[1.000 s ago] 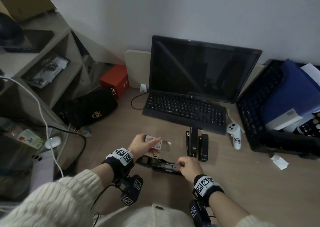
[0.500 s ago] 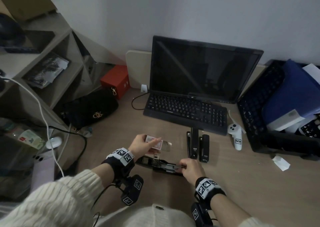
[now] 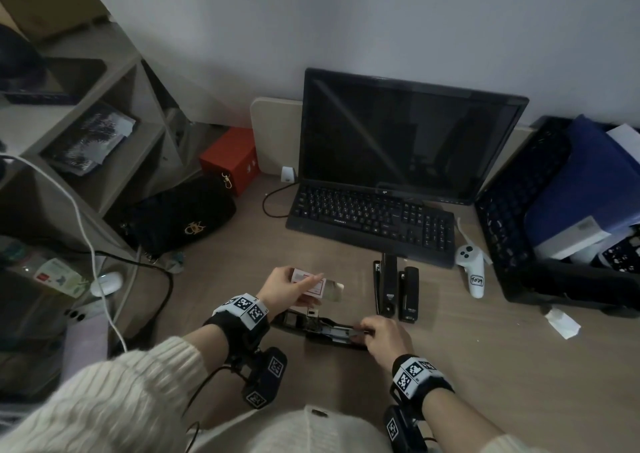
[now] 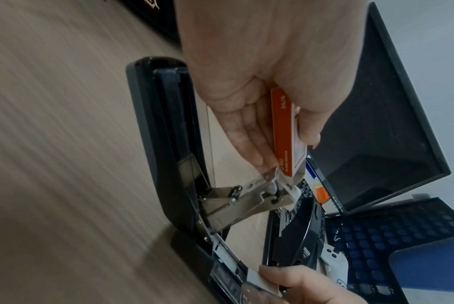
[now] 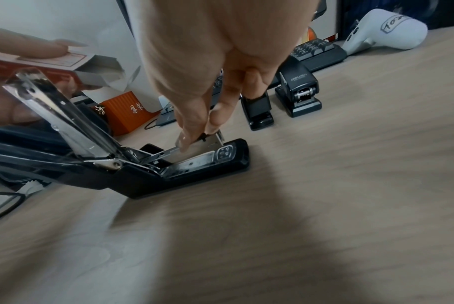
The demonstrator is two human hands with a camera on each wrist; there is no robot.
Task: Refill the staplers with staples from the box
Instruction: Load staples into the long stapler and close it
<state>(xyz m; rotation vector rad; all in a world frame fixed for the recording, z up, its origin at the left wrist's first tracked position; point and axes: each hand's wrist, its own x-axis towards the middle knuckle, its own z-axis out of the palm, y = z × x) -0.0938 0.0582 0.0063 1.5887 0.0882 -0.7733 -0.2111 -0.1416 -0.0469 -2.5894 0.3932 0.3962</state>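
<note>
An open black stapler [image 3: 322, 329] lies on the desk in front of me, its lid folded back to the left and its metal arm [image 5: 64, 115] raised. My right hand [image 3: 369, 331] pinches a silver strip of staples [image 5: 194, 144] at the front end of the stapler's magazine [image 5: 194, 162]. Just behind the stapler, my left hand [image 3: 294, 288] holds the small orange and white staple box [image 3: 318, 288] with its end flap open. In the left wrist view the box [image 4: 288, 131] sits between thumb and fingers. Two closed black staplers [image 3: 388, 286] [image 3: 409, 293] stand side by side to the right.
A black keyboard [image 3: 370, 217] and dark monitor [image 3: 408, 134] stand behind. A white controller [image 3: 472, 274] and a black crate [image 3: 512, 217] lie to the right, with a paper scrap [image 3: 562, 323] nearby. A black bag [image 3: 180, 220], red box [image 3: 230, 158] and cables [image 3: 104, 279] crowd the left.
My right hand has edged slightly to the right along the stapler's magazine with the staples. The left hand keeps the box in the same place.
</note>
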